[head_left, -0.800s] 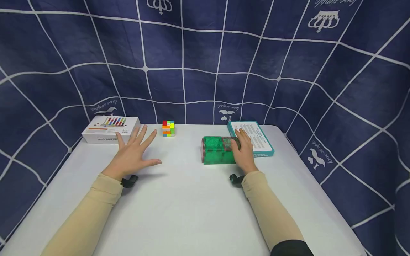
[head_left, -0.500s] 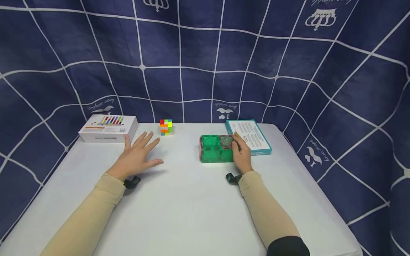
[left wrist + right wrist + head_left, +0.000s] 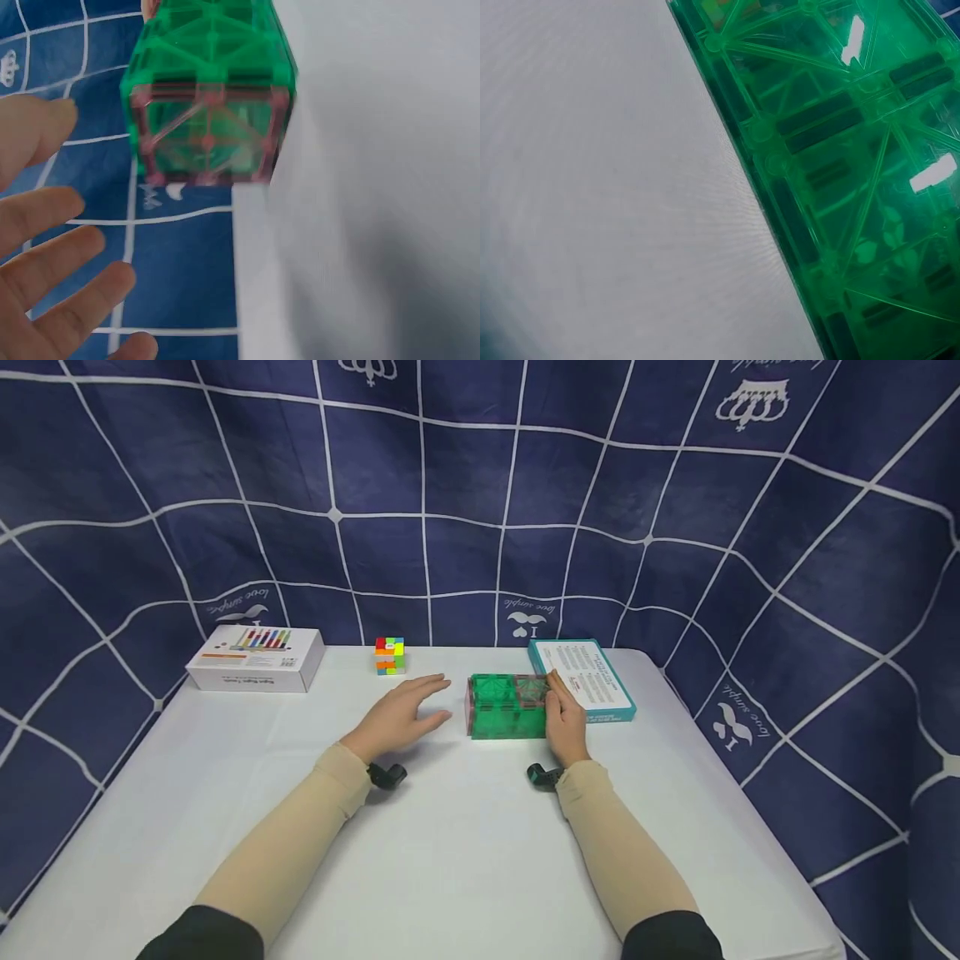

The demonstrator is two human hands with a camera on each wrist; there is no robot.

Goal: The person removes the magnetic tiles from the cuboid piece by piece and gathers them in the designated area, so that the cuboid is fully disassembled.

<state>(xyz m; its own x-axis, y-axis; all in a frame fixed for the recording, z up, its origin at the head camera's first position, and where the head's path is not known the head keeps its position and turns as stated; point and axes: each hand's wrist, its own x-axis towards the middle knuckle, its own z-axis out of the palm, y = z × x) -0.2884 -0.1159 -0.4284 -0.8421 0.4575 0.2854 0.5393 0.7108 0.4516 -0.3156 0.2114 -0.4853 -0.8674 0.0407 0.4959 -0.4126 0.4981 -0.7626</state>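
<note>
A translucent green box built of magnetic tiles (image 3: 507, 707) lies on the table, with reddish tiles at its left end and on part of its top. Against its right end rests my right hand (image 3: 567, 722), fingers extended upward along that side. My left hand (image 3: 400, 717) hovers left of the box, apart from it, with fingers stretched toward it. In the left wrist view the reddish end tile (image 3: 208, 135) faces the spread fingers (image 3: 56, 262). Only the green tiles (image 3: 840, 172) and tabletop show in the right wrist view; the right hand is out of that picture.
Behind the left hand stands a Rubik's cube (image 3: 390, 657). A white box with coloured bars printed on it (image 3: 255, 660) lies at the back left of the white table (image 3: 450, 860). Behind the right hand is a flat teal box (image 3: 588, 679). A blue checked curtain (image 3: 465, 485) encloses the table.
My left hand has moved right from near the white box toward the green tile box. My right hand has come down from over the box's right part to its right end.
</note>
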